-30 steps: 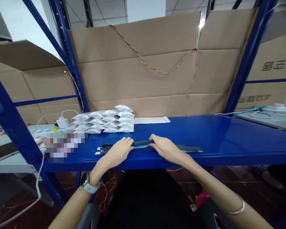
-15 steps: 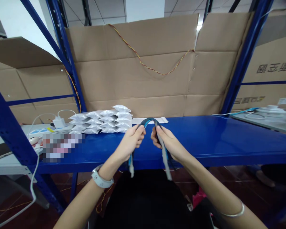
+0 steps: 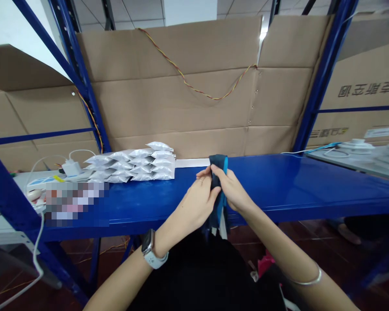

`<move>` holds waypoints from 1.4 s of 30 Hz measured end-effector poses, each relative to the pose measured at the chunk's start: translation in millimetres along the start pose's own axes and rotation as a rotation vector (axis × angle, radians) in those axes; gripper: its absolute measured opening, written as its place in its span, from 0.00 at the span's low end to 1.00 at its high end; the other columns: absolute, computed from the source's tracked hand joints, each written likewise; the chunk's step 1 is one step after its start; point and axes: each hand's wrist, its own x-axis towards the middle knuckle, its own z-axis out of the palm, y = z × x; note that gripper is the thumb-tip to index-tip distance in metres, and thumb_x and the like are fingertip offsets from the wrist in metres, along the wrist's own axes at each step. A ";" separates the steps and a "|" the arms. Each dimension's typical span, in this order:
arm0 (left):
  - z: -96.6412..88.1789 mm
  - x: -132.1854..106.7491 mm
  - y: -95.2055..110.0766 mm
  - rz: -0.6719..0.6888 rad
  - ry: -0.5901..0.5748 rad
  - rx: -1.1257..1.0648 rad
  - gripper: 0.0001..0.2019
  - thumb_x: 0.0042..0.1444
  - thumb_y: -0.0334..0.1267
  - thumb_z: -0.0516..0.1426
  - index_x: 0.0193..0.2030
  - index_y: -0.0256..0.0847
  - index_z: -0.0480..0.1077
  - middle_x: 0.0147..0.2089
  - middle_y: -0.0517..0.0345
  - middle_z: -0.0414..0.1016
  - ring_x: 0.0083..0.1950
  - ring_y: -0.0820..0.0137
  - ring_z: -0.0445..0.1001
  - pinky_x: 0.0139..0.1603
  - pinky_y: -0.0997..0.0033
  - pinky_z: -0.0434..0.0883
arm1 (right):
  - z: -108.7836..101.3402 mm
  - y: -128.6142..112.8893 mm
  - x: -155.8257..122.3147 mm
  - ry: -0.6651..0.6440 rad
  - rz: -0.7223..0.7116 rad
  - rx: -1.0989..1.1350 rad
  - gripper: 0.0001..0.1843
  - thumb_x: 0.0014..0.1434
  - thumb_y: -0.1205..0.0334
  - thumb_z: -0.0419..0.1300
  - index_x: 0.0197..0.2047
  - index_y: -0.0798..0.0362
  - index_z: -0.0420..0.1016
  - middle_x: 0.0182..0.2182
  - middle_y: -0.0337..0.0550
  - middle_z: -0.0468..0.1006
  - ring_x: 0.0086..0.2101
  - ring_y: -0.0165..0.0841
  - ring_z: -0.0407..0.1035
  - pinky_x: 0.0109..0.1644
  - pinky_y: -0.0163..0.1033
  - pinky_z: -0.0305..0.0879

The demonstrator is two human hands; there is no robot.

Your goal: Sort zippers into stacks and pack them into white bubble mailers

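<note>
Both hands are on a folded bundle of flexible flat strips (image 3: 218,207), dark with a bright blue and a pale grey one among them. My right hand (image 3: 235,190) grips its upper part, thumb across the front. My left hand (image 3: 199,198) is closed about the bundle from the other side, thumb pressed on the front, the fingers partly hidden behind it. The fold stands up above the hands, and loose ends hang below them, past the front edge of the blue table (image 3: 262,185). What exactly the strips are I cannot make out.
Several silvery white packets (image 3: 132,164) are stacked at the back left. A white strip (image 3: 191,163) lies against the cardboard wall (image 3: 181,103). A white plug with cables (image 3: 71,167) sits to the left. Blue posts (image 3: 324,77) frame the table.
Both hands have come together and the arched strips are now folded into one hanging bundle. My left hand moved right and turned, bringing the watch face into view. The view shifted slightly.
</note>
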 end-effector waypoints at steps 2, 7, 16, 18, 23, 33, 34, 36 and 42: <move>-11.2 1.8 -2.1 0.010 0.077 0.018 0.11 0.65 0.41 0.46 0.42 0.39 0.67 0.44 0.48 0.72 0.46 0.62 0.71 0.48 0.59 0.68 | -11.7 -3.6 2.7 -0.002 0.015 -0.047 0.16 0.61 0.48 0.52 0.34 0.52 0.66 0.26 0.41 0.74 0.28 0.32 0.71 0.36 0.40 0.68; -11.9 15.1 -7.4 -0.006 0.123 -0.073 0.15 0.64 0.45 0.49 0.53 0.44 0.63 0.40 0.54 0.72 0.37 0.68 0.70 0.41 0.65 0.68 | -23.0 -11.4 -3.8 -0.315 0.057 -0.439 0.12 0.60 0.59 0.52 0.25 0.51 0.59 0.15 0.33 0.62 0.15 0.26 0.56 0.19 0.34 0.53; 5.0 63.8 -23.9 0.110 0.160 0.072 0.11 0.64 0.38 0.49 0.33 0.39 0.68 0.33 0.57 0.71 0.36 0.69 0.69 0.41 0.68 0.64 | -56.9 -10.1 -17.1 -0.389 0.183 -0.420 0.06 0.58 0.59 0.55 0.35 0.53 0.65 0.18 0.32 0.65 0.17 0.26 0.61 0.23 0.34 0.58; 2.6 83.6 -34.7 0.065 0.156 0.053 0.12 0.64 0.41 0.49 0.34 0.39 0.69 0.32 0.57 0.73 0.36 0.69 0.70 0.41 0.69 0.64 | -76.0 -6.4 -21.2 -0.349 0.251 -0.336 0.11 0.59 0.54 0.54 0.38 0.54 0.66 0.19 0.31 0.62 0.16 0.23 0.57 0.21 0.32 0.54; 25.2 139.6 -77.4 -0.094 -0.193 0.014 0.25 0.67 0.48 0.37 0.46 0.37 0.71 0.38 0.52 0.76 0.35 0.70 0.74 0.35 0.71 0.68 | -130.4 6.1 -20.0 -0.100 0.228 -0.488 0.17 0.59 0.48 0.53 0.34 0.55 0.68 0.19 0.32 0.58 0.17 0.22 0.52 0.20 0.30 0.49; 98.7 200.2 -140.2 -0.240 -0.283 0.322 0.16 0.62 0.41 0.54 0.54 0.37 0.66 0.54 0.48 0.68 0.50 0.63 0.70 0.49 0.55 0.71 | -192.9 12.4 -21.2 0.117 0.270 -0.562 0.18 0.59 0.48 0.51 0.34 0.56 0.66 0.20 0.32 0.57 0.18 0.22 0.51 0.20 0.31 0.48; 101.5 200.0 -141.2 -0.252 -0.294 0.347 0.15 0.62 0.41 0.54 0.53 0.37 0.66 0.53 0.48 0.68 0.50 0.64 0.71 0.49 0.56 0.71 | -192.2 12.7 -21.4 0.110 0.270 -0.553 0.18 0.59 0.48 0.51 0.34 0.56 0.66 0.20 0.32 0.57 0.18 0.22 0.51 0.20 0.31 0.48; 104.9 197.6 -141.1 -0.270 -0.315 0.389 0.14 0.62 0.41 0.54 0.52 0.37 0.67 0.52 0.49 0.69 0.49 0.65 0.71 0.48 0.58 0.71 | -190.9 12.4 -20.4 0.105 0.263 -0.540 0.18 0.59 0.48 0.51 0.34 0.56 0.66 0.20 0.32 0.56 0.18 0.22 0.50 0.20 0.31 0.47; 104.2 177.2 -117.4 -0.222 -0.316 0.414 0.13 0.61 0.42 0.55 0.46 0.36 0.70 0.47 0.50 0.73 0.47 0.65 0.72 0.49 0.57 0.69 | -199.6 4.1 -15.9 0.141 0.247 -0.595 0.19 0.59 0.47 0.52 0.35 0.56 0.67 0.20 0.32 0.56 0.18 0.23 0.50 0.20 0.31 0.48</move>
